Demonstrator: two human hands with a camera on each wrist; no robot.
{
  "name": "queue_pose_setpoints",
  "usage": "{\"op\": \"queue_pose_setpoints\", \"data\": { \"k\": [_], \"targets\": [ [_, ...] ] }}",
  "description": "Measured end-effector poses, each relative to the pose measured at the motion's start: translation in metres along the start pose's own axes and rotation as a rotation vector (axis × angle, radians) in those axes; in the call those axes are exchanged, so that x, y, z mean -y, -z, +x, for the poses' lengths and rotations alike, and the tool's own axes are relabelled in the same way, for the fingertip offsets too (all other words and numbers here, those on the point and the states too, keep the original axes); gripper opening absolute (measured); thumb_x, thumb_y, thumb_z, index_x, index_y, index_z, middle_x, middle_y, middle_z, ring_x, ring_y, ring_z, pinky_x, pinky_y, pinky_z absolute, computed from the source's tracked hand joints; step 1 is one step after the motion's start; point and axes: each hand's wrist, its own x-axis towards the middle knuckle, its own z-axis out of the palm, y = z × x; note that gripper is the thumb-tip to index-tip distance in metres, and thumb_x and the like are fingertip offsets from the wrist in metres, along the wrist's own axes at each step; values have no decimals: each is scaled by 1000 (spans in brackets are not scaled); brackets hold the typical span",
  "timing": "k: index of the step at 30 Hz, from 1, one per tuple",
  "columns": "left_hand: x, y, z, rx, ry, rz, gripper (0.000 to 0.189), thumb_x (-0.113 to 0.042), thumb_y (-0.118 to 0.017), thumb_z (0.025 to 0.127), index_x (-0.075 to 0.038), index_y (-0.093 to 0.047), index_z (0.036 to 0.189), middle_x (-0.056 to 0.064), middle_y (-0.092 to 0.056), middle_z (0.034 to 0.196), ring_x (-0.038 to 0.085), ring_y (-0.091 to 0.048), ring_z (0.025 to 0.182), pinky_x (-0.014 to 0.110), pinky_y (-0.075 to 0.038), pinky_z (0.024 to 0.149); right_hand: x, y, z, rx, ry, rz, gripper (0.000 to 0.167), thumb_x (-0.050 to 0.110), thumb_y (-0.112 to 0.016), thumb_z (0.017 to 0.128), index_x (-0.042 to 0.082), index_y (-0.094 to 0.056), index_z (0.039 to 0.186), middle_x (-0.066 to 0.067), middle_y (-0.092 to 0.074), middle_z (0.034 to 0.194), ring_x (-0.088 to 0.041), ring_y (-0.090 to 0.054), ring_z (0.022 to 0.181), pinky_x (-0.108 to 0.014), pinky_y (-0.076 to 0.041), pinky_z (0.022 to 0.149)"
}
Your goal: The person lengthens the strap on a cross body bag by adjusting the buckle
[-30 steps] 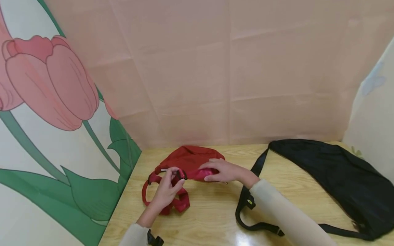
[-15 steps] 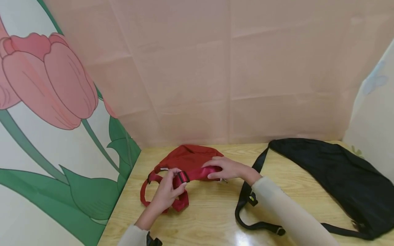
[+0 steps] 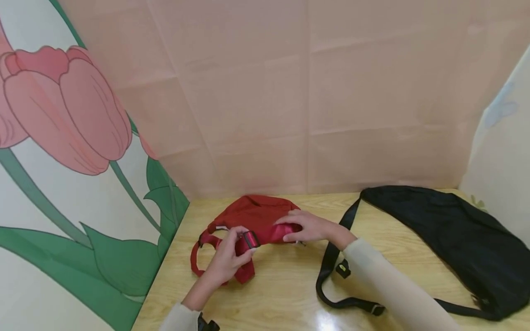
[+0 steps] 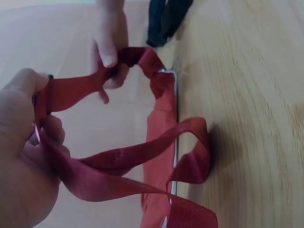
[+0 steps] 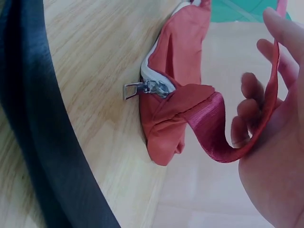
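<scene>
A red waist bag (image 3: 261, 211) lies on the wooden table, its white zip and metal zip pull (image 5: 135, 90) showing in the right wrist view. My left hand (image 3: 225, 258) pinches the bag's red strap at a black slider buckle (image 3: 251, 239). Slack loops of that strap (image 4: 111, 185) hang below this hand in the left wrist view. A short way to the right, my right hand (image 3: 308, 226) holds the same strap (image 5: 213, 128) between thumb and fingers, near where it joins the bag's end.
On the right lies a black sling bag (image 3: 451, 239). Its black strap (image 3: 331, 257) loops toward the middle, close to my right forearm, with a black buckle (image 3: 343, 269) on it. A pink-beige sheet (image 3: 256, 115) hangs behind the table (image 3: 290, 285).
My left hand has shifted slightly right with the slider buckle, which now shows its flat face. The right hand has edged right along with the strap. Both bags stay put.
</scene>
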Motion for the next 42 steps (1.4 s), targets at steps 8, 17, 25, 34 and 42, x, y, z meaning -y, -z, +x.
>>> {"op": "queue_pose_setpoints", "data": {
  "k": [8, 17, 25, 34, 42],
  "targets": [
    [-10, -2, 1, 120, 27, -8, 54, -30, -77, 92, -11, -48, 132, 5, -58, 119, 21, -56, 106, 29, -55, 81, 13, 3, -8, -6, 54, -17, 52, 51, -66, 95, 26, -60, 140, 2, -60, 130, -16, -52, 117, -46, -45, 98],
    [-15, -14, 5, 160, -14, 6, 53, -32, -78, 90, -14, -49, 131, 0, -59, 117, 15, -60, 101, 25, -54, 79, 23, 5, -19, -27, 54, -54, 50, 42, -70, 95, 25, -59, 140, -2, -62, 126, -15, -52, 114, -44, -45, 97],
    [-15, -25, 3, 197, -16, 61, 53, -29, -83, 87, -18, -50, 128, -1, -61, 116, 11, -59, 97, 25, -54, 78, 22, 9, -35, 6, 17, -94, 50, 35, -74, 93, 19, -60, 139, 2, -60, 126, -17, -53, 116, -47, -46, 99],
    [-17, -42, -4, 294, -64, 174, 51, -23, -84, 85, -18, -52, 125, -7, -61, 107, 2, -58, 92, 22, -51, 80, 21, 13, -53, -2, 27, -221, 33, 23, -79, 87, 19, -65, 115, 7, -60, 112, -20, -54, 110, -51, -40, 100],
    [-16, -52, -11, 364, -49, 333, 51, -25, -80, 89, -21, -48, 129, -8, -63, 99, -1, -56, 81, 20, -49, 70, 17, 12, -60, 7, 73, -301, 25, 19, -83, 83, 23, -62, 97, 14, -60, 93, -10, -47, 89, -56, -41, 98]
  ]
}}
